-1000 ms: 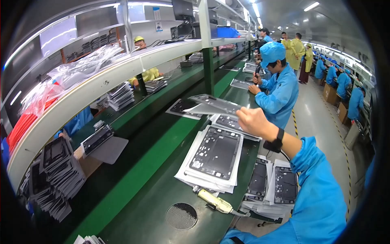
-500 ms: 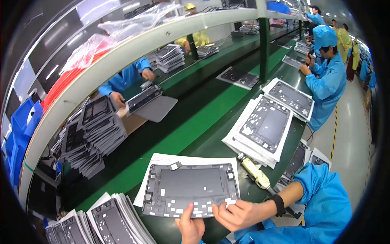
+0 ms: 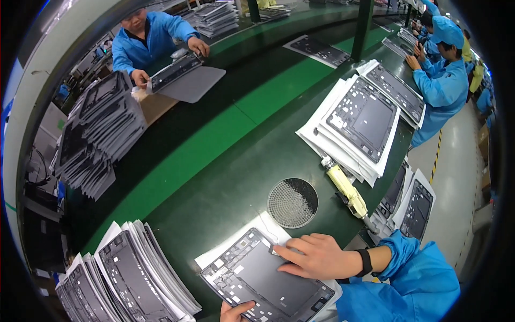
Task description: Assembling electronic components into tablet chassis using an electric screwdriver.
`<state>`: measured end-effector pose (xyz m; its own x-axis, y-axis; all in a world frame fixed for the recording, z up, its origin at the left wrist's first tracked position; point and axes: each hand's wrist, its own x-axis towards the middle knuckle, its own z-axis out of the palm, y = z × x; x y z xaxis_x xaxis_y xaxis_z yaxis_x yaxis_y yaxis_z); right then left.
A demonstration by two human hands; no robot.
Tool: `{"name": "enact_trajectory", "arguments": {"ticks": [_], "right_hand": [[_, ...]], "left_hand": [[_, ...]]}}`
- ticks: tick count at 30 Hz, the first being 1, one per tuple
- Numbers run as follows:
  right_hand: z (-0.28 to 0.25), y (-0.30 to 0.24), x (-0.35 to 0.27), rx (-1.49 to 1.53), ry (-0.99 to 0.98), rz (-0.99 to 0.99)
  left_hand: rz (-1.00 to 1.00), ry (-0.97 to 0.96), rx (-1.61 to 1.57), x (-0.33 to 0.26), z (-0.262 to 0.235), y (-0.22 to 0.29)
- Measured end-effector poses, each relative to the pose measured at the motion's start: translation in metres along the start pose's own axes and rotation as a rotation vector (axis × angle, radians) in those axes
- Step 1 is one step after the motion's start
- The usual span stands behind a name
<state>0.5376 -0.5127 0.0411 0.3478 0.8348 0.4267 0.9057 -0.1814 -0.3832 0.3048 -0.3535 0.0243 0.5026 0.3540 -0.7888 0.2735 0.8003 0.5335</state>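
A dark grey tablet back housing, dotted with small white pads, lies tilted over a white sheet at the near edge of the bench. My left hand grips its lower left edge, thumb on top. At the upper edge, the fingers of my right hand pinch a small grey block with a thin thread or wire running from it. Part of the block is hidden by the fingertips. A round, shallow metal mesh dish sits just beyond the housing.
Stacked housings with paper sheets stand at near left and far right. A pale yellow electric screwdriver lies on the right. Across the green conveyor, a co-worker handles a housing; another person works at right.
The housing has turned and come nearer, uncovering the mesh dish. My right hand has moved from the housing's lower edge to the small block at its upper edge. The view has shifted.
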Motion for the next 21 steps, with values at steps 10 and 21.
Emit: {"name": "enact_trajectory", "arguments": {"ticks": [10, 21], "right_hand": [[0.019, -0.005, -0.001, -0.211, -0.175, -0.131], [-0.024, -0.005, 0.068, 0.675, -0.263, 0.082]], "left_hand": [[0.211, 0.166, 1.034, -0.001, -0.011, 0.059], [1.147, -0.243, 0.779, 0.026, 0.068, 0.054]]}}
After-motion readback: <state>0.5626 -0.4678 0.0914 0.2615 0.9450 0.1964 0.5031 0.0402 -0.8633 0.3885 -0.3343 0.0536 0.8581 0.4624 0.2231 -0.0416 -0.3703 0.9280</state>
